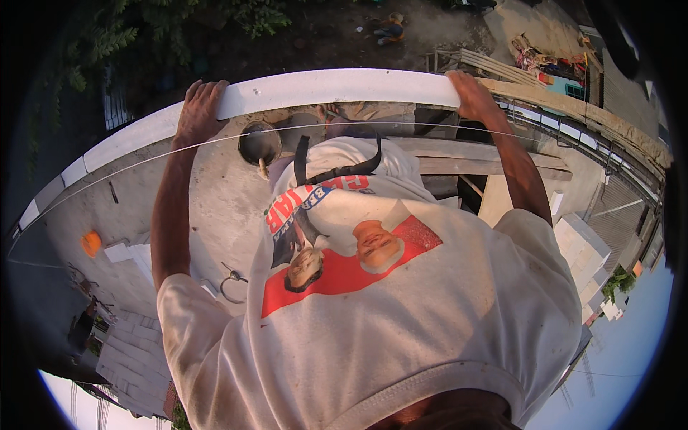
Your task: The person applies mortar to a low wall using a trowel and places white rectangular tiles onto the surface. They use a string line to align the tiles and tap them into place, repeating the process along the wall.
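A long white building block [337,87] lies along the outer edge of the raised floor, in line with a row of similar white blocks [132,136] to its left. My left hand [202,109] grips its left end, fingers bent over the far edge. At the block's right end my right hand [471,94] is wrapped round it, with part of the fingers hidden. A thin taut string [301,127] crosses on the near side of the block, over my forearms.
A dark bucket [260,143] stands near my feet. Wooden planks [494,159] lie to the right. An orange object [91,244] and white block pieces [130,252] rest on the concrete floor [215,193]. Far below the edge is another person [390,30].
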The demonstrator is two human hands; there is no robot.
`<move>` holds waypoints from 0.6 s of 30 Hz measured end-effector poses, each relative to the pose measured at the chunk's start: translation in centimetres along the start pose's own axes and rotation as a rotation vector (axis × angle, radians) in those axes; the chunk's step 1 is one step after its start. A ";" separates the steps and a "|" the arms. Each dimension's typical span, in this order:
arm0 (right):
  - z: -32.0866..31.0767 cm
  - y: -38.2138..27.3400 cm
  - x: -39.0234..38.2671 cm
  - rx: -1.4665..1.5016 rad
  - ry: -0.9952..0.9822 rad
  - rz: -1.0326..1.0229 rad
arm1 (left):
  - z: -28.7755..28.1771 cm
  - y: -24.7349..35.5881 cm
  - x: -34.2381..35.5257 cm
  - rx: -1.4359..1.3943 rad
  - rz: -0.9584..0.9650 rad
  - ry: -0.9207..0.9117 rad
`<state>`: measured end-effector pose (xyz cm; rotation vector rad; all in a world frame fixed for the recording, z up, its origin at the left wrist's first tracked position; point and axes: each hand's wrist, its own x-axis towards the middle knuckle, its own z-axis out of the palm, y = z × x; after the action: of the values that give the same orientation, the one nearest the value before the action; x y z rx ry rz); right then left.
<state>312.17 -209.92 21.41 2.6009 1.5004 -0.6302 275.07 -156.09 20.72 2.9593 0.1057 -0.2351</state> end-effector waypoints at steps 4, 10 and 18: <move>0.7 0.3 -0.4 0.001 0.091 -0.038 | 1.0 -0.7 0.2 -0.040 0.022 0.053; 0.0 0.2 0.2 0.050 -0.053 0.025 | 1.3 -0.6 0.1 -0.078 -0.005 0.051; 0.3 0.1 -0.1 0.048 -0.004 -0.018 | 1.0 -0.5 0.0 -0.086 -0.011 0.039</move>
<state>312.18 -210.12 21.17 2.6223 1.5279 -0.6804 274.92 -155.73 19.68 2.8789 0.1340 -0.1700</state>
